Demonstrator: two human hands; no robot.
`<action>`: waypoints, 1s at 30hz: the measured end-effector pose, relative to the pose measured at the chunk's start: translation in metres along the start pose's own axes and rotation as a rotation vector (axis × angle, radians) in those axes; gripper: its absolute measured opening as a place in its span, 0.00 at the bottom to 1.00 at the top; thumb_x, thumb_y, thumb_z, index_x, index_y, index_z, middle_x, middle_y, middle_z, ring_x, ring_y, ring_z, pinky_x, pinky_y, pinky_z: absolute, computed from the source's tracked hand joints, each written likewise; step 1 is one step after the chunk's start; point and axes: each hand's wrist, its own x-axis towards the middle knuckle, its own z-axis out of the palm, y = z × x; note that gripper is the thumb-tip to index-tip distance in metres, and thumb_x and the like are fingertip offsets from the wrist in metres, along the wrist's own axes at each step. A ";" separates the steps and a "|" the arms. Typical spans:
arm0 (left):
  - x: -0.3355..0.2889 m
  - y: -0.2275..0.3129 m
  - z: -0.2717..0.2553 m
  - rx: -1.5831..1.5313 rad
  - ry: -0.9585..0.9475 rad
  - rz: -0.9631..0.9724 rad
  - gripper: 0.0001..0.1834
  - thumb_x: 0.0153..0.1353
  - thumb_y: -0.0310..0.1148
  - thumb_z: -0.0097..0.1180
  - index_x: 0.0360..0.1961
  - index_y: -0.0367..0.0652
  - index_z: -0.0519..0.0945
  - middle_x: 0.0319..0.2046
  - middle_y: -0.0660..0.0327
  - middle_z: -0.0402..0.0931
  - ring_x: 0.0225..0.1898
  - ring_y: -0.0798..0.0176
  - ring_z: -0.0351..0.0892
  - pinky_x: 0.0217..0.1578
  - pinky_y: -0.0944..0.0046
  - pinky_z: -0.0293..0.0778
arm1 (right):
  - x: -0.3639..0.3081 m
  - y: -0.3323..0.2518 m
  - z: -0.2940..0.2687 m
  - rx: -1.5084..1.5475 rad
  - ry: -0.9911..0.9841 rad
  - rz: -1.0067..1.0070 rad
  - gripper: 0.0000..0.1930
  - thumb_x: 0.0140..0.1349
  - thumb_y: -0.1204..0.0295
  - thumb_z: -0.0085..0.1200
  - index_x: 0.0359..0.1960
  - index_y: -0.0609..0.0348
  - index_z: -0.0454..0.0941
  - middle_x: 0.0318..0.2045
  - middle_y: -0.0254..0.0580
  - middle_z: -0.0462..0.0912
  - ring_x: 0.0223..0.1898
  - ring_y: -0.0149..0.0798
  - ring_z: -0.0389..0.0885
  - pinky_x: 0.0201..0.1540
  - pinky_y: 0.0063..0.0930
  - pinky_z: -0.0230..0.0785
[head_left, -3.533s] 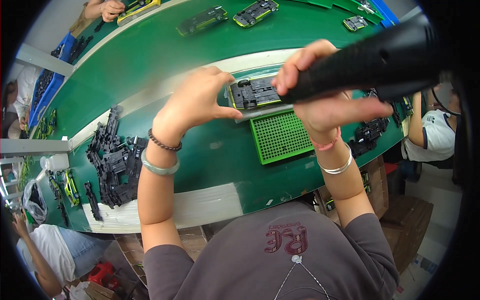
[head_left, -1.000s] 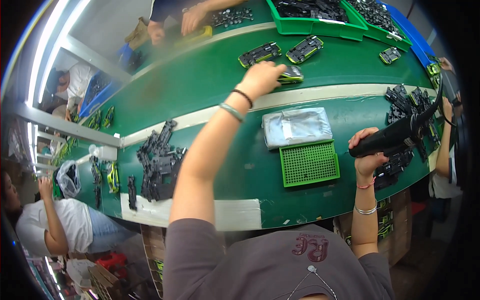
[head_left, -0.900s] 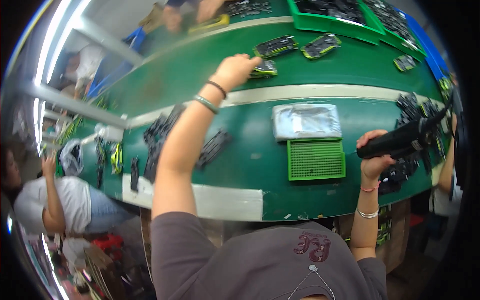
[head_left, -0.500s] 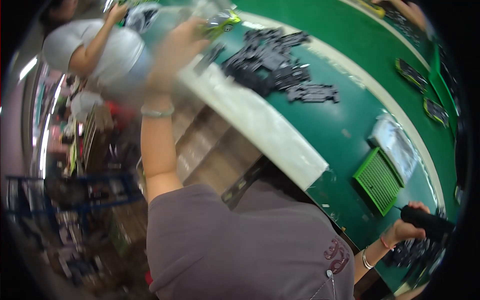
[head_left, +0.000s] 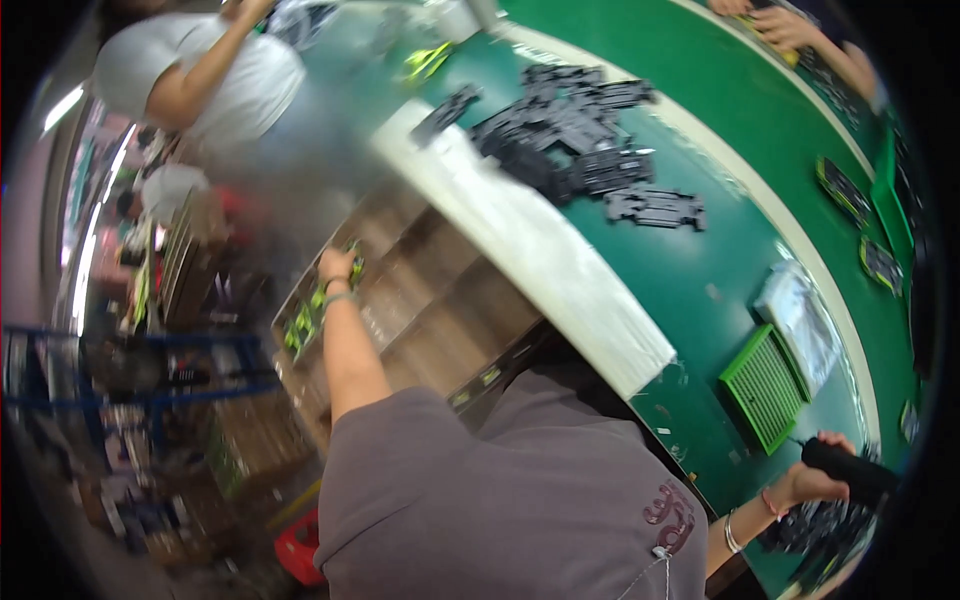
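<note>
Left hand [head_left: 338,265] fingers closed on a green-black part [head_left: 354,268] over a box [head_left: 400,290]; right hand [head_left: 815,478] grips a black tool [head_left: 850,470] beside the counter [head_left: 700,290].

Short-sleeved grey-mauve cotton T-shirt [head_left: 500,500], small dark red printed emblem [head_left: 668,505] at chest, thin pale cord [head_left: 655,570] hanging beneath. Left hand [head_left: 337,264] bare-armed, pale green band [head_left: 338,296] and dark bracelet at wrist. Right hand [head_left: 815,480] with red string bracelet [head_left: 772,503] and silver metal bangle [head_left: 731,532] on forearm.
</note>
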 end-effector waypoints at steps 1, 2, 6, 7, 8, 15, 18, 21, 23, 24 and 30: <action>0.001 0.010 0.014 0.128 0.036 0.150 0.23 0.46 0.48 0.61 0.39 0.43 0.79 0.40 0.48 0.77 0.43 0.45 0.76 0.44 0.52 0.72 | -0.002 -0.003 -0.006 -0.020 0.026 -0.018 0.49 0.32 0.21 0.39 0.32 0.63 0.69 0.25 0.39 0.69 0.27 0.34 0.67 0.33 0.29 0.64; 0.004 0.016 0.027 0.119 0.047 0.182 0.22 0.49 0.48 0.57 0.41 0.44 0.79 0.41 0.49 0.76 0.45 0.46 0.75 0.44 0.53 0.71 | -0.006 -0.004 -0.003 0.015 0.054 -0.009 0.48 0.33 0.22 0.39 0.32 0.63 0.69 0.25 0.38 0.69 0.27 0.34 0.67 0.32 0.28 0.64; 0.073 -0.100 -0.035 0.731 -0.059 0.645 0.21 0.51 0.44 0.56 0.40 0.38 0.80 0.38 0.49 0.78 0.38 0.50 0.78 0.41 0.59 0.71 | -0.008 0.015 0.046 0.134 0.041 0.027 0.45 0.37 0.24 0.40 0.34 0.61 0.67 0.24 0.38 0.69 0.23 0.33 0.68 0.28 0.27 0.65; 0.059 -0.030 0.003 0.085 -0.012 0.360 0.16 0.48 0.39 0.56 0.33 0.38 0.82 0.32 0.49 0.79 0.34 0.49 0.79 0.38 0.57 0.73 | -0.017 0.002 0.051 0.053 0.071 -0.040 0.45 0.37 0.24 0.41 0.34 0.60 0.66 0.23 0.38 0.69 0.23 0.33 0.68 0.28 0.27 0.64; 0.047 0.021 0.001 -0.189 0.147 0.237 0.13 0.45 0.37 0.55 0.27 0.38 0.82 0.28 0.48 0.79 0.32 0.48 0.78 0.36 0.53 0.74 | -0.019 -0.004 0.046 0.032 0.094 -0.056 0.45 0.36 0.24 0.41 0.34 0.60 0.65 0.23 0.38 0.69 0.23 0.33 0.68 0.28 0.27 0.65; -0.116 0.319 -0.183 -0.748 0.695 1.077 0.12 0.60 0.29 0.51 0.43 0.34 0.75 0.41 0.54 0.75 0.41 0.61 0.75 0.42 0.66 0.72 | -0.021 -0.008 0.053 0.067 0.025 -0.089 0.41 0.40 0.30 0.52 0.32 0.63 0.67 0.21 0.38 0.71 0.21 0.31 0.71 0.23 0.21 0.63; -0.270 0.449 -0.200 -0.690 0.443 1.665 0.12 0.56 0.28 0.55 0.42 0.38 0.77 0.46 0.53 0.73 0.48 0.59 0.72 0.48 0.62 0.69 | -0.023 -0.006 0.048 0.033 0.030 -0.127 0.40 0.41 0.32 0.53 0.32 0.64 0.67 0.21 0.38 0.72 0.21 0.31 0.72 0.23 0.22 0.64; -0.365 0.544 -0.177 -0.582 0.119 2.066 0.16 0.52 0.32 0.58 0.43 0.40 0.76 0.49 0.49 0.70 0.52 0.49 0.69 0.52 0.57 0.64 | -0.022 -0.013 0.047 0.042 0.022 -0.156 0.39 0.43 0.32 0.52 0.31 0.65 0.68 0.20 0.39 0.72 0.21 0.31 0.72 0.23 0.21 0.64; -0.400 0.611 -0.139 -0.600 0.086 2.295 0.20 0.53 0.35 0.58 0.46 0.41 0.72 0.49 0.48 0.69 0.54 0.47 0.66 0.54 0.57 0.63 | -0.022 -0.013 0.046 0.082 -0.036 -0.125 0.39 0.44 0.32 0.50 0.30 0.65 0.69 0.19 0.38 0.72 0.20 0.30 0.72 0.23 0.21 0.64; -0.413 0.639 -0.121 -0.603 0.055 2.294 0.21 0.52 0.36 0.58 0.47 0.41 0.72 0.48 0.48 0.69 0.53 0.47 0.67 0.53 0.56 0.64 | -0.021 -0.012 0.048 0.088 -0.035 -0.139 0.39 0.44 0.32 0.50 0.30 0.65 0.69 0.19 0.38 0.72 0.20 0.30 0.72 0.23 0.21 0.64; -0.458 0.683 -0.070 -0.308 -0.187 2.039 0.25 0.47 0.34 0.62 0.47 0.46 0.68 0.41 0.48 0.72 0.45 0.45 0.71 0.45 0.52 0.69 | -0.020 -0.014 0.048 0.027 -0.037 -0.049 0.43 0.40 0.24 0.39 0.29 0.60 0.65 0.18 0.36 0.69 0.19 0.30 0.70 0.23 0.21 0.63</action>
